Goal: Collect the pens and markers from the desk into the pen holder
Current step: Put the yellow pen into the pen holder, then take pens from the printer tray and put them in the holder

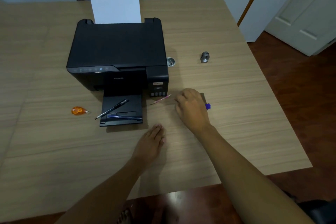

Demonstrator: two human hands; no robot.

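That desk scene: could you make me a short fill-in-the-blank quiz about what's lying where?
1. The black pen and the blue pen lie on the printer's output ____.
2. The right hand is closed on something with a ____ end.
3. The left hand lies ____ on the desk.
4. The orange tape dispenser sits to the ____ of the printer's tray.

Missing words: tray; purple; flat; left

Dim, soft overhead light casts faint shadows beside the printer (116,54); edges bow, detail seems slightly blurred.
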